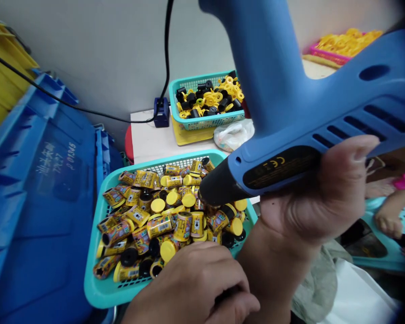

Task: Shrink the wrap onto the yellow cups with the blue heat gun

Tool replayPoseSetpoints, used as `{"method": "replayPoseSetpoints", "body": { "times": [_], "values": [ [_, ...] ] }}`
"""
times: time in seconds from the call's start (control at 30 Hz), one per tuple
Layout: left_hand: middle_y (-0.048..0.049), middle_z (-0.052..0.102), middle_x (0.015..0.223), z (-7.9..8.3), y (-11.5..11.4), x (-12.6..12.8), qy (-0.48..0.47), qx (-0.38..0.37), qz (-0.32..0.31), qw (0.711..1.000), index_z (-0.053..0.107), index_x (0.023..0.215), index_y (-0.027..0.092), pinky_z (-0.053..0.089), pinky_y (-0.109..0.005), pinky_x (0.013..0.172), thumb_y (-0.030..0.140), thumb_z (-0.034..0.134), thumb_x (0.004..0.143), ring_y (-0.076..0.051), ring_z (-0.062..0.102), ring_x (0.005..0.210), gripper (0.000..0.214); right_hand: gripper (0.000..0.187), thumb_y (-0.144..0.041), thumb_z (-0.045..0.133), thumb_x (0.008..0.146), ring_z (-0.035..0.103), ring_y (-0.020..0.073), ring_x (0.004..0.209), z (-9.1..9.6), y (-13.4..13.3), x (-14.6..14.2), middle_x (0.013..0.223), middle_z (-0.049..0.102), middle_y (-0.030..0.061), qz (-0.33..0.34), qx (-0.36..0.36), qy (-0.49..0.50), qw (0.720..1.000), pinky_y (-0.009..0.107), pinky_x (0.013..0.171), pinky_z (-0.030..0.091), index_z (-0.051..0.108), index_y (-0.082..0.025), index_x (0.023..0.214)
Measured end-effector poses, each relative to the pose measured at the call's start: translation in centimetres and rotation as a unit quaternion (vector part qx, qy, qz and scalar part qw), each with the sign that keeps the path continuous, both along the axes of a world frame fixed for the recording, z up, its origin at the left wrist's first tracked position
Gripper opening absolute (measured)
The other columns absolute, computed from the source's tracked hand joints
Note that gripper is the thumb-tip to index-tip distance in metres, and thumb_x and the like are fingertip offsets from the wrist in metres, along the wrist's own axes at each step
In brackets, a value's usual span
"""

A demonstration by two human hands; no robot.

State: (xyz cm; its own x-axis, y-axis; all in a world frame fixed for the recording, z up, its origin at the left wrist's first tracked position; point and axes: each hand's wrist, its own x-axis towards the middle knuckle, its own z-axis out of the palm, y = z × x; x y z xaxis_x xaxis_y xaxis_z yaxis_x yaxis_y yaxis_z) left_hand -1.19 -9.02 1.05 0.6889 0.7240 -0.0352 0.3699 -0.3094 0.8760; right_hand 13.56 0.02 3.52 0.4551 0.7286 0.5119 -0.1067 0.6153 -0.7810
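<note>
My right hand (319, 198) is wrapped round the body of a large blue glue gun (300, 103), thumb along its side. The gun's black nozzle (218, 186) points left over a teal basket (99, 288) heaped with several yellow printed rolls (158, 225) that have yellow and black end caps. My left hand (195, 288) is curled closed at the bottom of the view, beside the basket's near right corner. A small dark thing shows between its fingers, too hidden to name.
A second teal basket (192, 121) of yellow and black small parts sits on a yellow tray at the back. A white plastic bag (232, 135) lies beside it. Blue crates (37, 189) stand left. A black cable (167, 49) hangs down. Another person's hand (388, 220) shows at right.
</note>
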Motion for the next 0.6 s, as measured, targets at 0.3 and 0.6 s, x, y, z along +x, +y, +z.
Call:
{"method": "replayPoseSetpoints", "body": {
  "times": [0.3,0.6],
  "values": [
    [-0.0001,0.068,0.091,2.3,0.9,-0.2,0.102,0.062,-0.008,0.993,0.067,0.092,0.025,0.048,-0.027,0.077,0.035,0.052,0.095,-0.016,0.062,0.086,0.019,0.064,-0.050,0.067,0.074,0.046,0.0197,0.134,-0.6,0.6,-0.5,0.130,0.049,0.0006,-0.155,0.039,0.070,0.985,0.042,0.114,0.050,0.050,-0.019,0.128],
    [-0.0194,0.025,0.160,-1.9,13.9,1.8,0.411,0.136,0.112,0.895,0.034,0.150,0.010,0.019,-0.054,0.118,0.041,0.049,0.092,-0.039,0.015,0.149,0.067,0.064,-0.040,0.064,0.074,0.046,0.0165,0.134,0.1,1.3,1.0,0.129,0.050,-0.0005,-0.269,0.078,0.162,0.946,0.042,0.121,0.043,0.041,-0.018,0.129]
  ]
}}
